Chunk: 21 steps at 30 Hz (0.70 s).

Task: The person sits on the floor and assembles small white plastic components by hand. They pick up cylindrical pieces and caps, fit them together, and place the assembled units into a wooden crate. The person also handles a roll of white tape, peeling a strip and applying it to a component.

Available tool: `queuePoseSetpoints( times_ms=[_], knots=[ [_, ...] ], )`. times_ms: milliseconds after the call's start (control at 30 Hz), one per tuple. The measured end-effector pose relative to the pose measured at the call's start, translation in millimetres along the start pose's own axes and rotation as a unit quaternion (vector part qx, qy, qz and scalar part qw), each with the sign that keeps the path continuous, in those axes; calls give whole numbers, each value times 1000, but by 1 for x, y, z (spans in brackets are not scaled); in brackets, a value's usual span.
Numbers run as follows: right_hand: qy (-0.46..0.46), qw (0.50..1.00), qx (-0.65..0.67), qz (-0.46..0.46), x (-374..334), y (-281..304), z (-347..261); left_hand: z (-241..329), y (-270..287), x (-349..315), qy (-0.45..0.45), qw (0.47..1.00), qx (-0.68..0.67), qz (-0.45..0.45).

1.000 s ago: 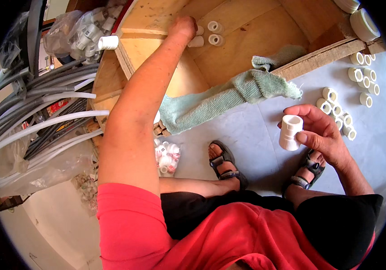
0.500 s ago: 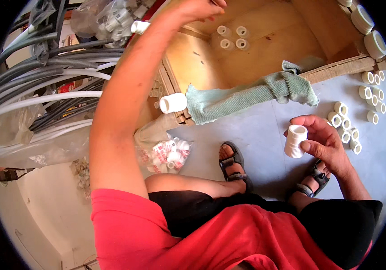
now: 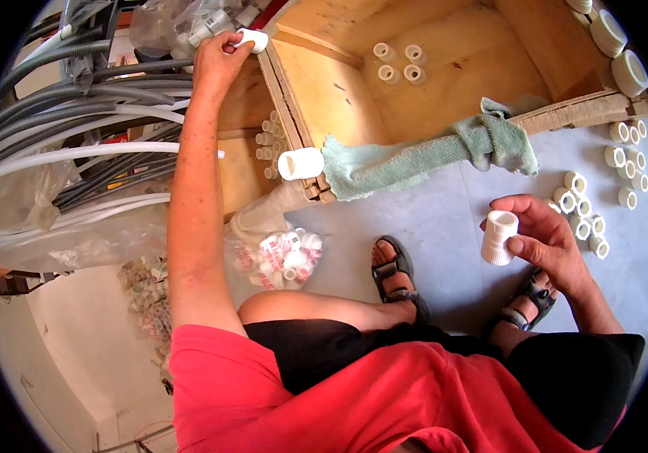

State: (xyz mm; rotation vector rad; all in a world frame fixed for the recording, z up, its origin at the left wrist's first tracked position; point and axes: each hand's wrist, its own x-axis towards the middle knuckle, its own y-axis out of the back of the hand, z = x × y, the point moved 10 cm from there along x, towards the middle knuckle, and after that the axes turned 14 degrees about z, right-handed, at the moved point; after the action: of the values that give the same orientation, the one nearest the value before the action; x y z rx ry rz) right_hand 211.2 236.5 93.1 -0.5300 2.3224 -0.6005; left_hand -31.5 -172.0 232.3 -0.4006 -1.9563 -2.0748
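Observation:
My left hand (image 3: 217,64) reaches to the far left with thumb and fingers closed on a white plastic pipe fitting (image 3: 254,40) at the edge of a wooden box (image 3: 347,98). In my right hand (image 3: 547,235), thumb and fingers pinch a white pipe coupling (image 3: 499,240) with a ribbed lower part, held upright above the floor. Another white fitting (image 3: 305,163) lies on its side on the box's near left corner. Inside the box stand several white fittings (image 3: 413,73), grouped together.
A green cloth (image 3: 407,167) drapes over the box's near edge. Several white rings (image 3: 582,207) stand on the blue-grey floor at right, with larger white caps (image 3: 630,72) beyond. Left are grey and white hoses (image 3: 105,151) and a plastic bag of fittings (image 3: 282,257).
My left hand has swung left from above the box to the white fitting at its edge and grasped it. My right hand still holds the coupling in nearly the same place.

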Motion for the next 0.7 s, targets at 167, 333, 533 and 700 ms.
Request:
queuePoseSetpoints(
  times_ms=[167,333,533,700],
  knots=[
    [-12,1000,-10,12,-1,-2,-2,13,6,3,11,1000,-14,-9],
    [-16,1000,-11,15,1,5,1,89,-3,9,-8,986,-131,-100],
    [-32,999,8,1,5,5,2,208,-103,1,-94,927,-298,-206],
    [-43,999,23,20,5,19,3,237,-222,-7,-129,955,-166,-211]
  ],
)
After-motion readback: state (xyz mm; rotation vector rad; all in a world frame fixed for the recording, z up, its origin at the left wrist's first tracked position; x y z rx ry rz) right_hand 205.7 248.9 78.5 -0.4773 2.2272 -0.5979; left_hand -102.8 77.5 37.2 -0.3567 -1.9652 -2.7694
